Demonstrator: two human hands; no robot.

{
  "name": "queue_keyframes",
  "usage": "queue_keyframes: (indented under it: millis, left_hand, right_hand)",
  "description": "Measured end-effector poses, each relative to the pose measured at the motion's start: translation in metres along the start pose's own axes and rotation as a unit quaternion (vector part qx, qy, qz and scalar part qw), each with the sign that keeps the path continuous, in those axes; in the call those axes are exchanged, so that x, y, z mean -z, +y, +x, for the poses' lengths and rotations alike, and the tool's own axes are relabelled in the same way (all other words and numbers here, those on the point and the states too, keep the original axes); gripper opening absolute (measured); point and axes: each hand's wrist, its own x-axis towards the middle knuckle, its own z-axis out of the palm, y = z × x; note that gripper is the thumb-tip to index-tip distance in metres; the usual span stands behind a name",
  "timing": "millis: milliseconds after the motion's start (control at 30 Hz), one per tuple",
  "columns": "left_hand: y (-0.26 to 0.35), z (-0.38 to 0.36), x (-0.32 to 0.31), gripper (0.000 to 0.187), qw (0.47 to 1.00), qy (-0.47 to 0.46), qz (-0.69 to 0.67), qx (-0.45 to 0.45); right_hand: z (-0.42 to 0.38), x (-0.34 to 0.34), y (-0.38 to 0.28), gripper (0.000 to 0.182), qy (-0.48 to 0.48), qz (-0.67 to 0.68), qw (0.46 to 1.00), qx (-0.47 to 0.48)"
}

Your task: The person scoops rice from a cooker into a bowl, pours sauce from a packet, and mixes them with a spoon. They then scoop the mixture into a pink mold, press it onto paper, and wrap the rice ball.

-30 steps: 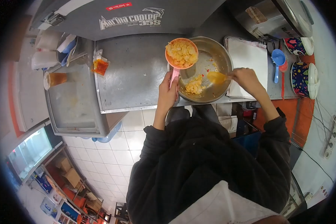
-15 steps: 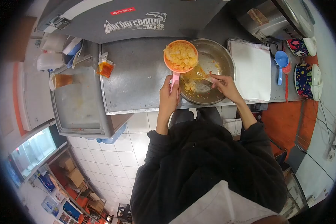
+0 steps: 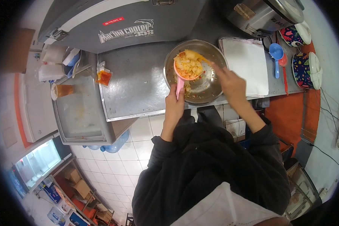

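Observation:
My left hand (image 3: 174, 103) grips the handle of a pink scoop (image 3: 180, 87). Yellow fried rice (image 3: 190, 64) is heaped in its round cup, which is over the left part of a steel bowl (image 3: 211, 88). My right hand (image 3: 231, 84), smeared by motion, is closed on a spoon (image 3: 204, 59) whose front end reaches the top of the heap from the right. Loose grains and orange bits lie on the bowl's bottom, partly hidden by the scoop.
White paper sheets (image 3: 245, 67) lie right of the bowl. Beyond them are a blue scoop (image 3: 276, 52) and patterned pots (image 3: 307, 69). A grey cooler (image 3: 128, 28) stands behind. Left are a sauce packet (image 3: 104, 76) and a cup of brown drink (image 3: 63, 91).
The scoop has moved right and slightly down, from the bowl's left edge to over its inside. My right hand has lifted the spoon from the bowl's bottom up to the rice heap.

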Motion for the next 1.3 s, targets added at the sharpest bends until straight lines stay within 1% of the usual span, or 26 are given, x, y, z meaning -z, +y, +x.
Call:
queue_keyframes:
  millis: [33, 67, 133, 200, 267, 300, 367, 400, 467, 500, 567, 600, 633, 667, 700, 733, 833, 867, 933, 1000, 1067, 1133, 1200, 1233, 1267, 1300]
  left_hand:
    - [0.007, -0.003, -0.001, 0.029, 1.000, 0.010, 0.014, -0.027]
    - [0.013, -0.006, -0.002, 0.028, 0.998, 0.020, 0.028, -0.053]
    - [0.036, -0.010, -0.004, 0.029, 0.999, 0.044, 0.023, 0.022]
    - [0.008, -0.004, -0.012, 0.029, 0.999, 0.045, -0.001, 0.022]
    - [0.001, -0.001, -0.012, 0.030, 0.998, 0.049, -0.020, 0.023]
    - [0.007, -0.001, -0.009, 0.030, 0.998, 0.056, -0.014, 0.034]
    - [0.010, 0.004, -0.006, 0.031, 0.997, 0.070, -0.006, 0.036]
    - [0.004, 0.007, -0.007, 0.032, 0.995, 0.072, -0.010, 0.073]
    - [0.002, 0.009, -0.015, 0.033, 0.992, 0.072, -0.010, 0.106]
    - [0.005, 0.010, -0.021, 0.035, 0.989, 0.140, 0.037, -0.028]
    - [0.030, 0.002, -0.031, 0.039, 0.989, 0.126, 0.065, -0.046]
    - [0.043, -0.002, -0.037, 0.043, 0.988, 0.120, 0.079, -0.055]
    - [0.057, -0.007, -0.048, 0.044, 0.995, 0.093, -0.035, 0.013]
    - [0.057, -0.011, -0.064, 0.045, 0.994, 0.069, -0.086, 0.019]
    - [0.058, -0.014, -0.081, 0.047, 0.989, 0.045, -0.137, 0.027]
    - [0.063, -0.018, -0.096, 0.048, 0.981, 0.022, -0.187, 0.037]
    - [0.077, -0.027, -0.161, 0.049, 0.989, 0.051, -0.136, -0.042]
    - [0.080, -0.029, -0.182, 0.050, 0.989, 0.058, -0.121, -0.066]
    - [0.096, -0.031, -0.213, 0.051, 0.987, 0.019, -0.150, -0.046]
    - [0.094, -0.031, -0.244, 0.050, 0.988, -0.034, -0.141, -0.054]
    - [0.085, -0.030, -0.263, 0.049, 0.988, -0.071, -0.122, -0.067]
    - [0.087, -0.027, -0.269, 0.046, 0.993, -0.114, 0.028, 0.028]
    - [0.043, -0.020, -0.280, 0.055, 0.960, -0.012, 0.268, -0.074]
    - [0.031, -0.015, -0.280, 0.064, 0.919, 0.026, 0.374, -0.117]
    - [0.020, -0.016, -0.281, 0.071, 0.897, 0.048, 0.425, -0.110]
    - [0.019, -0.017, -0.281, 0.071, 0.897, 0.053, 0.427, -0.099]
  right_hand:
    - [-0.007, -0.005, -0.008, 0.061, 0.019, -0.021, 0.999, 0.040]
    - [-0.013, -0.014, -0.015, 0.061, 0.020, -0.022, 0.999, 0.041]
    - [-0.026, -0.037, -0.022, 0.063, 0.009, -0.038, 0.997, 0.065]
    - [-0.025, -0.046, -0.015, 0.067, 0.020, -0.008, 0.998, 0.063]
    - [-0.019, -0.045, -0.003, 0.056, 0.098, 0.133, 0.986, -0.003]
    - [-0.016, -0.043, 0.002, 0.056, 0.098, 0.137, 0.986, -0.001]
    - [-0.003, -0.037, 0.016, 0.043, -0.001, 0.319, 0.927, -0.197]
    - [0.001, -0.044, 0.024, 0.043, 0.003, 0.323, 0.926, -0.194]
    - [0.002, -0.070, 0.040, 0.032, -0.154, 0.265, 0.945, -0.116]
    - [0.002, -0.081, 0.045, 0.030, -0.149, 0.178, 0.972, -0.024]
    - [-0.006, -0.092, 0.039, 0.030, -0.056, 0.178, 0.982, 0.022]
    - [-0.013, -0.090, 0.036, 0.031, -0.036, 0.239, 0.970, 0.034]
    - [-0.022, -0.088, 0.034, 0.032, -0.017, 0.300, 0.953, 0.045]
    - [-0.033, -0.095, 0.032, 0.037, -0.096, 0.481, 0.867, -0.092]
    - [-0.031, -0.075, 0.031, 0.043, -0.129, 0.628, 0.759, -0.110]
    - [-0.042, -0.083, 0.041, 0.045, -0.162, 0.695, 0.683, -0.157]
    - [-0.055, -0.070, 0.069, 0.047, -0.189, 0.824, 0.456, -0.278]
    - [-0.057, -0.056, 0.085, 0.046, -0.148, 0.805, 0.508, -0.268]
    - [-0.065, -0.053, 0.120, 0.044, -0.113, 0.782, 0.557, -0.256]
    - [-0.077, -0.062, 0.154, 0.043, -0.024, 0.802, 0.530, -0.273]
    - [-0.084, -0.059, 0.185, 0.045, -0.013, 0.782, 0.514, -0.352]
    - [-0.095, -0.066, 0.226, 0.047, -0.058, 0.767, 0.531, -0.355]
    - [-0.102, -0.072, 0.258, 0.048, -0.106, 0.750, 0.547, -0.357]
    - [-0.103, -0.073, 0.269, 0.050, -0.097, 0.733, 0.586, -0.332]
    - [-0.101, -0.077, 0.277, 0.051, -0.088, 0.715, 0.623, -0.304]
    - [-0.093, -0.073, 0.281, 0.051, -0.100, 0.717, 0.620, -0.302]
